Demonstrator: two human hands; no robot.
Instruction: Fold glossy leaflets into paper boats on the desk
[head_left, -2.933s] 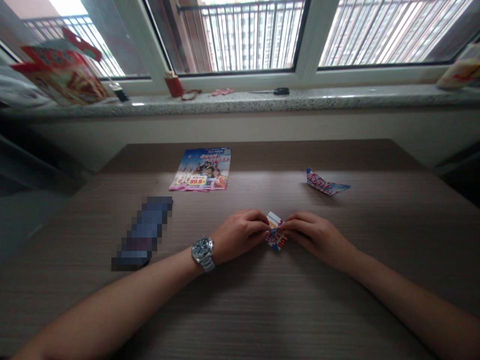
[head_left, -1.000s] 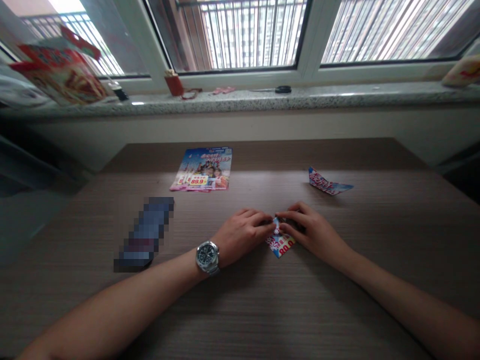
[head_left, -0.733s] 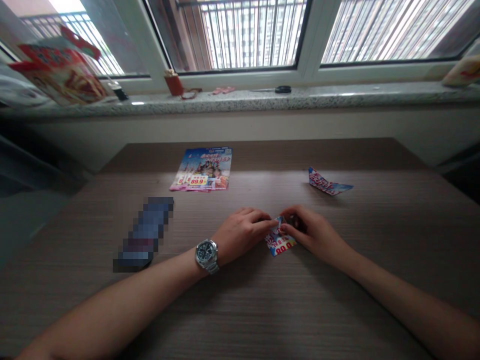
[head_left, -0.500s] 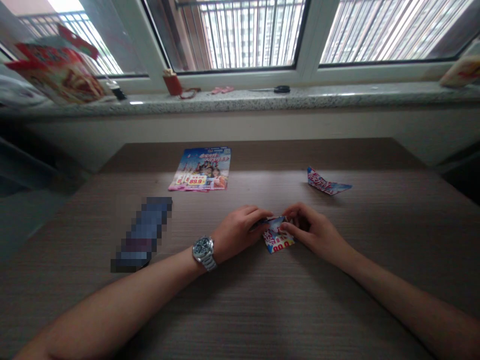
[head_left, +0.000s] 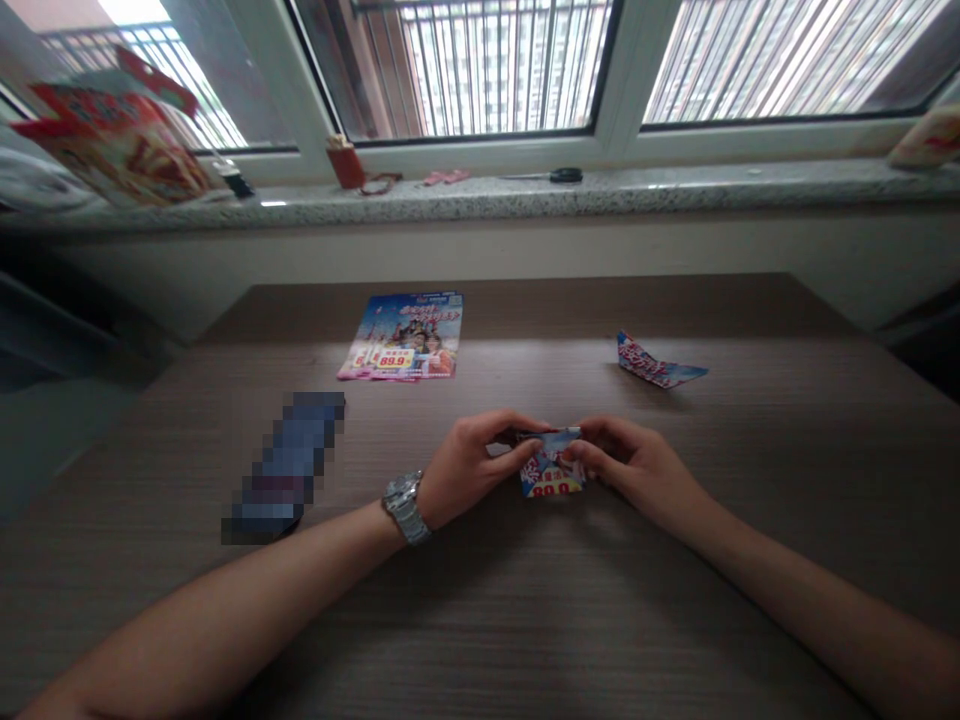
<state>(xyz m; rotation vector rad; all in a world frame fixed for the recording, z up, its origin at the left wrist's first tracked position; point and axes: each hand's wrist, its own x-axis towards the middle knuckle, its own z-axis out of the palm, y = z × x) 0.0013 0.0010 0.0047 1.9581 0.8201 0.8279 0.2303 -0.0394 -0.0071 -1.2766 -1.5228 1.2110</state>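
Observation:
A small folded flyer (head_left: 553,475), blue with red and yellow print, is held upright just over the table between my two hands. My left hand (head_left: 480,465), with a metal watch (head_left: 406,507) on its wrist, pinches the paper's left side between thumb and fingers. On the right side my right hand (head_left: 637,455) grips it the same way, thumb in front and fingers behind. Farther off to the right lies a folded paper boat (head_left: 656,365) in the same colours. Several flat flyers (head_left: 405,335) rest in a stack toward the back left.
A blurred-out dark blue oblong thing (head_left: 289,465) lies on the wooden table (head_left: 465,620), left of my hands. Along the stone windowsill (head_left: 637,195) are a red case (head_left: 345,163), pink items (head_left: 446,177), a dark-handled tool (head_left: 565,175) and a red food bag (head_left: 120,135).
The folded flyer has been tilted up and straightened to face me. Both thumbs now press on its front, and my left wrist has turned slightly.

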